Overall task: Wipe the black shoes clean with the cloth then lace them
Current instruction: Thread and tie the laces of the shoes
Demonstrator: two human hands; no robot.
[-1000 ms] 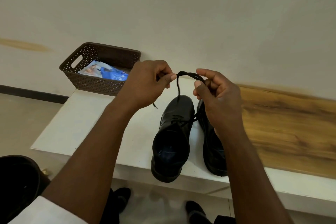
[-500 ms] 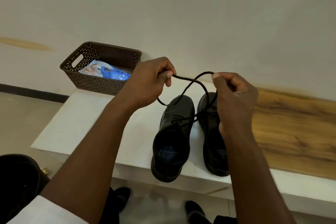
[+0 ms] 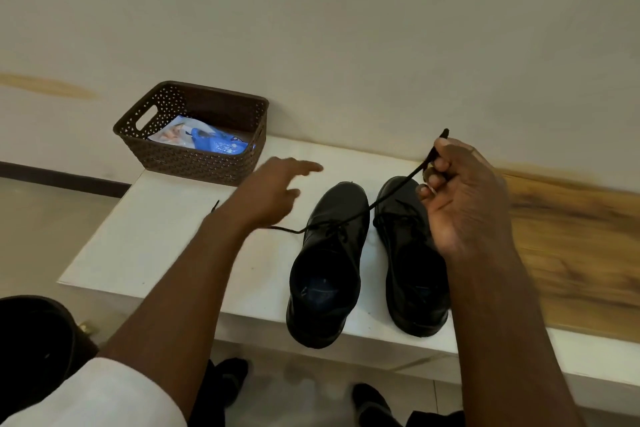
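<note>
Now busy with lacing, to judge by the hands; no cloth anywhere in view. Has both shoes side by side near the middle of the table (image 3: 156, 243), heels at the near edge, toes toward the far edge, probably to have the eyelets facing up and within easy reach. Left shoe (image 3: 329, 263) with the heel a little over the near edge.

Pinches the lace (image 3: 394, 189) with right hand (image 3: 464, 198), thumb and curled fingers clenched around it close to the tip, above the toe of the right shoe (image 3: 412, 263). Draws it taut and slanted from the eyelets of the left shoe, apparently to take out the slack before a knot.

Holds nothing with left hand (image 3: 273, 191): fingers released and stretched, index forward, hovering over the table just left of the left shoe. Seems to reach for the other lace end (image 3: 284, 229), lying loose on the table toward the left edge, partly hidden behind the forearm. Needs this second end in the left hand for any crossing or knot.

Risks dragging the light shoe sideways or off the near edge with too strong a pull.

At the far left corner, a basket (image 3: 194, 163) with a blue packet (image 3: 207, 140) inside, well apart from the shoes.
</note>
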